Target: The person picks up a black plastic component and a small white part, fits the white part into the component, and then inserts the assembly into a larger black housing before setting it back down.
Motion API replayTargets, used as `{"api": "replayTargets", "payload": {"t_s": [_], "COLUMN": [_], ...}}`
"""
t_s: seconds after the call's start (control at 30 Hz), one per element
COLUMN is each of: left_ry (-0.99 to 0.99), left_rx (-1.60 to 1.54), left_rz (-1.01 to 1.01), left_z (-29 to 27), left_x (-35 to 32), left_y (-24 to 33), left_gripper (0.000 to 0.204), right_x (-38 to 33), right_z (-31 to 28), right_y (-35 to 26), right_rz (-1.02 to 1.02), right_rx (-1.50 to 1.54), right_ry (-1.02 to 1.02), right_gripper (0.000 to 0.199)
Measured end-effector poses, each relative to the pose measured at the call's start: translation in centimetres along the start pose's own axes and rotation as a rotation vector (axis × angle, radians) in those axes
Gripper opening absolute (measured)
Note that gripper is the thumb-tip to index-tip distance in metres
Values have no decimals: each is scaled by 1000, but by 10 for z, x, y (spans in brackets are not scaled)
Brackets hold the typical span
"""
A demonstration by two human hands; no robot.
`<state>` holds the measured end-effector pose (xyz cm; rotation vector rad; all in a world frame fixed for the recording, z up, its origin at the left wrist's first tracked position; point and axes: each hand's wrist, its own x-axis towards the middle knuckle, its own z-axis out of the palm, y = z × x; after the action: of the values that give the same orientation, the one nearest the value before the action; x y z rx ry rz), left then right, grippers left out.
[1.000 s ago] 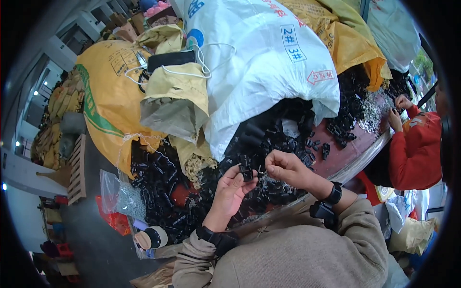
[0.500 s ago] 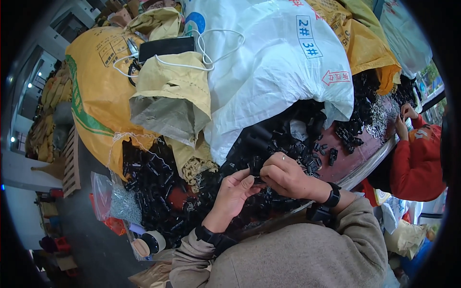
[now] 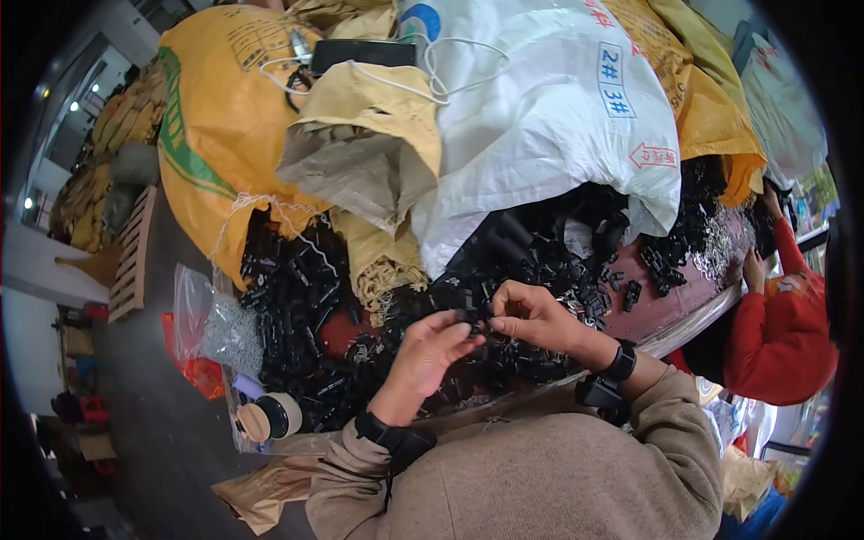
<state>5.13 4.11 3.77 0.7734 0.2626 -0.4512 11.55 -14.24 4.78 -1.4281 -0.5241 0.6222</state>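
Observation:
Over the near side of the table, my left hand (image 3: 427, 356) is closed, pinching a small black plastic part (image 3: 467, 317) between thumb and fingers. My right hand (image 3: 537, 315) is just to the right, its thumb and forefinger drawn together beside that part. Whether something tiny sits in those right fingertips cannot be made out. Below and around both hands spreads a heap of loose black plastic parts (image 3: 297, 301), some partly hidden by my fingers.
A large white sack (image 3: 549, 126) spills black parts beyond my hands. Yellow sacks (image 3: 216, 99) flank it; a black device (image 3: 364, 56) with a white cable lies on top. A lidded cup (image 3: 281, 416) stands left. Right, a red-sleeved person (image 3: 778, 333) reaches toward shiny metal pieces (image 3: 723, 241).
The view has shifted, so the sacks sit farther right and higher. My right fingers have come slightly apart from my left hand. One hand of the person in red has reached farther forward.

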Motion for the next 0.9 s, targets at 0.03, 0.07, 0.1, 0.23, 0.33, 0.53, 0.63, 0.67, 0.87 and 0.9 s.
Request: {"api": "replayTargets", "payload": {"t_s": [0.03, 0.07, 0.1, 0.23, 0.33, 0.53, 0.63, 0.67, 0.87, 0.9], "left_ry": [82, 158, 234, 361, 379, 319, 183, 179, 71, 63], "left_rx": [-39, -78, -119, -239, -305, -384, -401, -394, -289, -263], "left_rz": [55, 105, 153, 229, 232, 199, 135, 126, 53, 43], "left_z": [-12, -25, -34, -62, -64, -61, -52, -48, -23, -20], "left_x": [-6, -11, -14, -20, -19, -16, -11, -9, 7, 9], "left_y": [3, 6, 7, 5, 3, 7, 4, 3, 0, -1], "left_gripper": [19, 19, 18, 16, 13, 12, 16, 16, 20, 21], "right_x": [10, 21, 30, 76, 96, 87, 69, 63, 35, 32], "right_z": [-1, -2, 0, 28, 39, 33, 22, 22, 12, 9], "right_y": [-2, -5, -6, 14, 36, 35, 27, 23, 22, 23], "right_rz": [-98, -197, -296, -557, -516, -417, 25, 23, 159, 184], "right_rx": [-169, -339, -509, -1155, -1332, -948, -232, -229, 173, 174], "right_ry": [-67, -126, -186, -48, -158, -3, -74, -62, -49, -24], "right_gripper": [16, 16, 16, 12, 13, 13, 13, 13, 13, 14]}}
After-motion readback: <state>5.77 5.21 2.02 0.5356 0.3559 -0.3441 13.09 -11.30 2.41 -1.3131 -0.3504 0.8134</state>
